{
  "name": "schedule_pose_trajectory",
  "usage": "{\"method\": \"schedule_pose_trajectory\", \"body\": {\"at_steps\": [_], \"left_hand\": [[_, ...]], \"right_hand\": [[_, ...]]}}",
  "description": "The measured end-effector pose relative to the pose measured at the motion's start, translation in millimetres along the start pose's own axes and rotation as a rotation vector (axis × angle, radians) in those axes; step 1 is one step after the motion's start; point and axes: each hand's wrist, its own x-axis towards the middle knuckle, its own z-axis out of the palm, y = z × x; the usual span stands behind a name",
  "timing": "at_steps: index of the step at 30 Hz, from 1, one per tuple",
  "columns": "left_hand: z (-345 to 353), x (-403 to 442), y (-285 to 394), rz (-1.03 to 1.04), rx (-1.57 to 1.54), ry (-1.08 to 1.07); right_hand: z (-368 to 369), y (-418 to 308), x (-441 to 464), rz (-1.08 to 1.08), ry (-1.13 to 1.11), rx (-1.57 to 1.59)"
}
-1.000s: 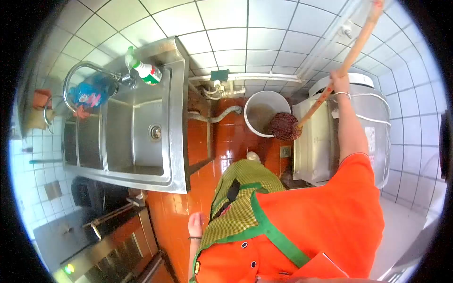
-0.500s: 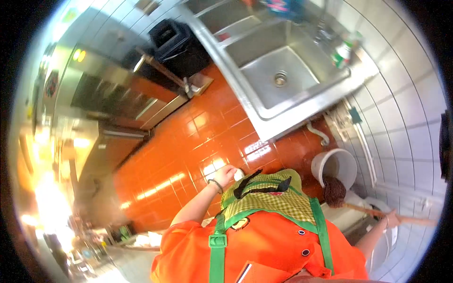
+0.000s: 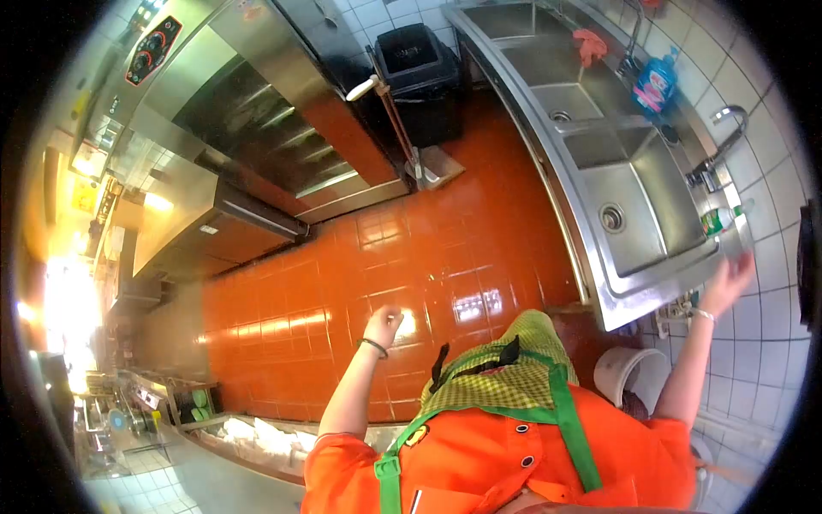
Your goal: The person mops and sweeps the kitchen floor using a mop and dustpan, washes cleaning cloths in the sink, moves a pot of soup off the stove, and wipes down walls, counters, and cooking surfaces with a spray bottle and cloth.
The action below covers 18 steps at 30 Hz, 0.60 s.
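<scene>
My left hand hangs over the tiled floor with its fingers curled. A bright floor glint beside it makes it hard to see whether it holds anything. My right hand reaches past the front corner of the steel sink, its fingers apart and somewhat blurred. Just beyond them, a green-and-white bottle lies on the sink's ledge. A mop's dark head rests in the white bucket below my right arm, and its handle is mostly hidden.
A blue bottle and a pink cloth are at the sink's far basins. A black bin stands beyond, with a dustpan before it. A large steel oven lines the left. The orange floor looks shiny.
My right hand has let go of the mop handle and risen to the sink's corner. My left hand has moved away from the apron. The view has turned, showing more sink and oven.
</scene>
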Motion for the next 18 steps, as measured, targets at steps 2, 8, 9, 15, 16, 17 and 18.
{"method": "schedule_pose_trajectory", "body": {"at_steps": [2,8,9,15,16,17,18], "left_hand": [[-23,38,25,0.036,0.018,0.035],[-54,145,64,0.309,0.13,0.174],[-67,160,77,0.237,0.155,0.144],[-132,298,125,0.132,0.335,0.152],[-143,317,138,0.198,0.331,0.191],[-153,335,150,0.271,0.33,0.23],[-161,353,159,0.283,0.335,0.224]], "right_hand": [[89,-76,-12,0.035,-0.226,0.221],[364,-177,-75,-0.029,-1.111,0.482],[426,-177,-88,0.013,-1.209,0.549],[714,-223,-147,0.782,-1.535,0.56],[740,-235,-146,0.871,-1.544,0.591],[764,-244,-148,0.895,-1.556,0.602],[786,-252,-150,0.982,-1.579,0.594]]}}
